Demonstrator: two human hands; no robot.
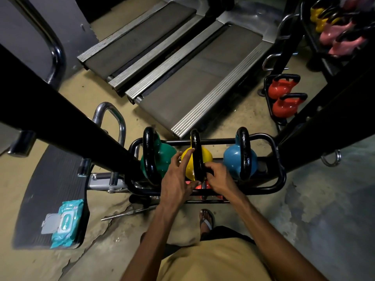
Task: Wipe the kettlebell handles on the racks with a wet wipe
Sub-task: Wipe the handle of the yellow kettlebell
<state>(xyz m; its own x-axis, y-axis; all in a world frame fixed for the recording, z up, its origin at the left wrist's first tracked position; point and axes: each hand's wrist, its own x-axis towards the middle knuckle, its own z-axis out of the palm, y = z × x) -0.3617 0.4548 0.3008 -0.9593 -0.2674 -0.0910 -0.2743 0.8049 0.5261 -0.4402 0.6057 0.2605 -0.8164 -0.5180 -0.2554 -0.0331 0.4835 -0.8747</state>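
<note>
Both on yellow kettlebell handle [196,155]; left grip [178,177] spread, fingers touching; right grip [219,177] curled round it

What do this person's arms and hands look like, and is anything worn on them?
Both forearms are bare as far as the picture shows them; no sleeves appear. The left hand and right hand wear no gloves, and I see no watch, bracelet or ring. Below them are a mustard-tan shirt, dark shorts and a flip-flop with a pale strap.

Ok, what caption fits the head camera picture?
Left hand and right hand on the yellow kettlebell's handle, between green kettlebell and blue kettlebell.
</note>
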